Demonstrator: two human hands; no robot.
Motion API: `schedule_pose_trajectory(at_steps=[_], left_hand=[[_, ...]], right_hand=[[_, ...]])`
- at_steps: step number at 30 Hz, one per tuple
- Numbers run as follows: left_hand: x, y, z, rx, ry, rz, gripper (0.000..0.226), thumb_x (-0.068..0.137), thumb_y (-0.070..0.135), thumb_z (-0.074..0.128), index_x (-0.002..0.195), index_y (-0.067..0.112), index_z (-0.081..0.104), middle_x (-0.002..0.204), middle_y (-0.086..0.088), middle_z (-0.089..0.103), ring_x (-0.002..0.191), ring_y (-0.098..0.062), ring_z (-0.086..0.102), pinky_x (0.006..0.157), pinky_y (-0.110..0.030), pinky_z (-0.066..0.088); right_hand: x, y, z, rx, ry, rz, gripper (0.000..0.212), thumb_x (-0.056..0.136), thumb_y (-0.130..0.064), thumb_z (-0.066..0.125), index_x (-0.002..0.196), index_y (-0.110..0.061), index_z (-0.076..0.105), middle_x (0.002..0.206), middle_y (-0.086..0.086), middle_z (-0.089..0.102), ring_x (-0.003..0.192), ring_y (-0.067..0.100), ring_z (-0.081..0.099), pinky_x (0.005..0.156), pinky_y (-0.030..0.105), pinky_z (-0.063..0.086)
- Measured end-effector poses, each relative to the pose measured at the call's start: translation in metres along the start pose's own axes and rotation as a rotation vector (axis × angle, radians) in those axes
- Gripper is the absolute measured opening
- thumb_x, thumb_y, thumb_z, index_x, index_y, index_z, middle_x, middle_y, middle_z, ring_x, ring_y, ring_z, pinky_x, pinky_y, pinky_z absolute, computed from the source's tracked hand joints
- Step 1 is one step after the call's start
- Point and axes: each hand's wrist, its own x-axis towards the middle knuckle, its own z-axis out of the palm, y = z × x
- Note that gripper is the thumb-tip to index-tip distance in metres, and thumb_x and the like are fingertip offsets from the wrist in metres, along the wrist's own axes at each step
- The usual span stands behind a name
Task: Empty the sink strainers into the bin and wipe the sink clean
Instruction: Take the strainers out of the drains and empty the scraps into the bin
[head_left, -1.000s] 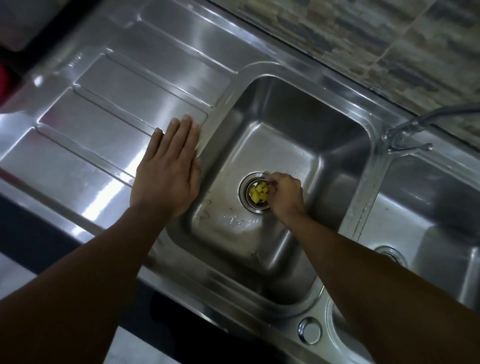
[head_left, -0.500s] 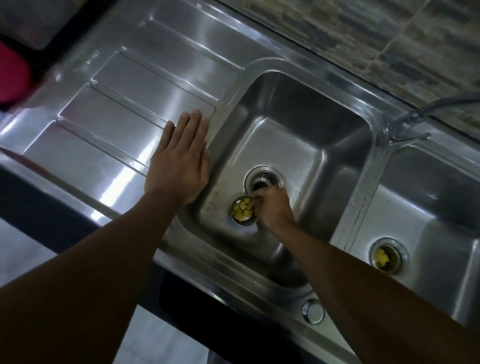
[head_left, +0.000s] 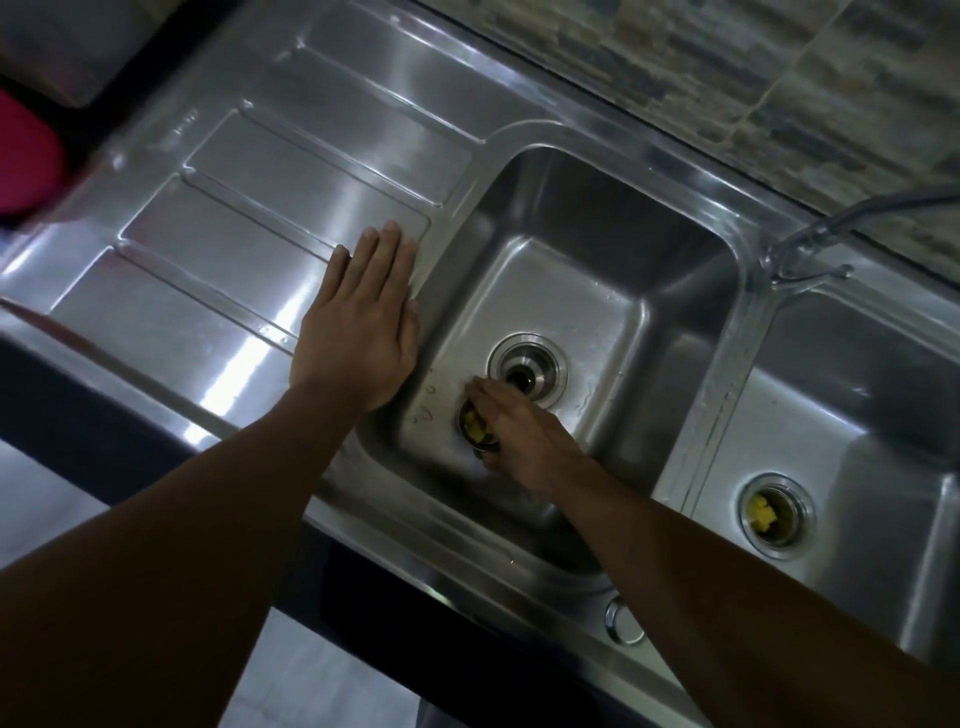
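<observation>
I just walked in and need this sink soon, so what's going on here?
A person is clearing the double sink's strainers. Their right hand grips one strainer, which holds yellow food scraps, beside the left basin's open drain. The left hand rests flat on the drainboard at that basin's edge. The second strainer sits in the right basin, scraps inside.

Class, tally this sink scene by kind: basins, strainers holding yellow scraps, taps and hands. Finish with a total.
Basins: 2, the left basin and the right basin
Strainers: 2, the held strainer in the right hand and the seated strainer in the right basin's drain
Taps: 1, the tap
Hands: 2, right hand and left hand, flat on the drainboard
Total: 7
</observation>
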Motion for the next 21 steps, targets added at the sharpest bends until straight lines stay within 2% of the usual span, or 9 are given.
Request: schedule_pose_trajectory(at_steps=[3,6,9,12,16,19,21], left_hand=[[0.002,-0.002,0.0,0.01,-0.025,0.002,0.064,0.105,0.045,0.007,0.16,0.014,-0.001,0.169,-0.006,-0.005,0.156,-0.02,-0.009,0.128,-0.043,0.002],[0.002,-0.001,-0.003,0.014,-0.064,-0.002,0.064,0.105,0.045,0.005,0.16,0.014,-0.004,0.168,-0.007,-0.008,0.155,-0.021,-0.011,0.128,-0.043,0.001],[0.004,0.003,-0.011,-0.012,-0.126,-0.028,0.063,0.107,0.041,0.015,0.16,0.012,-0.005,0.168,-0.009,-0.008,0.155,-0.023,-0.012,0.127,-0.044,0.0],[0.001,0.02,-0.023,-0.047,-0.199,-0.094,0.065,0.107,0.037,0.024,0.16,0.01,-0.003,0.168,-0.011,-0.007,0.155,-0.025,-0.01,0.127,-0.046,-0.001],[-0.032,0.078,-0.03,-0.091,-0.203,-0.138,0.066,0.104,0.026,0.034,0.159,0.003,0.005,0.168,-0.016,0.004,0.156,-0.028,0.0,0.127,-0.046,0.001],[-0.065,0.132,-0.028,-0.12,-0.269,-0.113,0.071,0.101,0.025,0.038,0.159,0.004,0.002,0.168,-0.014,0.002,0.156,-0.025,-0.003,0.127,-0.044,-0.002],[-0.081,0.166,-0.025,-0.139,-0.275,-0.068,0.07,0.101,0.024,0.036,0.159,0.005,0.001,0.169,-0.011,0.001,0.156,-0.022,-0.005,0.126,-0.04,-0.006]], right_hand=[[-0.005,-0.005,-0.009,0.006,0.043,-0.009,0.101,0.071,-0.018,0.084,0.154,-0.015,0.027,0.159,0.005,0.031,0.146,0.023,0.029,0.104,0.036,0.044],[-0.018,-0.011,-0.023,0.016,0.091,-0.047,0.1,0.073,-0.016,0.084,0.154,-0.014,0.026,0.159,0.007,0.031,0.146,0.026,0.029,0.108,0.038,0.041],[-0.038,-0.018,-0.043,0.018,0.135,-0.048,0.095,0.078,-0.016,0.08,0.155,-0.014,0.025,0.16,0.006,0.029,0.148,0.025,0.027,0.11,0.041,0.043],[-0.063,-0.022,-0.07,0.014,0.188,-0.026,0.089,0.082,-0.02,0.076,0.156,-0.016,0.025,0.161,0.003,0.027,0.149,0.021,0.024,0.116,0.041,0.037],[-0.106,-0.018,-0.108,0.081,0.34,0.013,0.084,0.081,-0.018,0.075,0.153,-0.012,0.032,0.159,0.005,0.032,0.146,0.021,0.029,0.118,0.035,0.033],[-0.143,-0.005,-0.129,0.036,0.455,0.036,0.083,0.081,-0.022,0.075,0.152,-0.011,0.034,0.157,0.006,0.035,0.145,0.021,0.033,0.111,0.033,0.037],[-0.168,0.008,-0.138,0.004,0.514,0.065,0.082,0.082,-0.026,0.076,0.152,-0.011,0.035,0.157,0.005,0.037,0.144,0.021,0.035,0.111,0.034,0.038]])
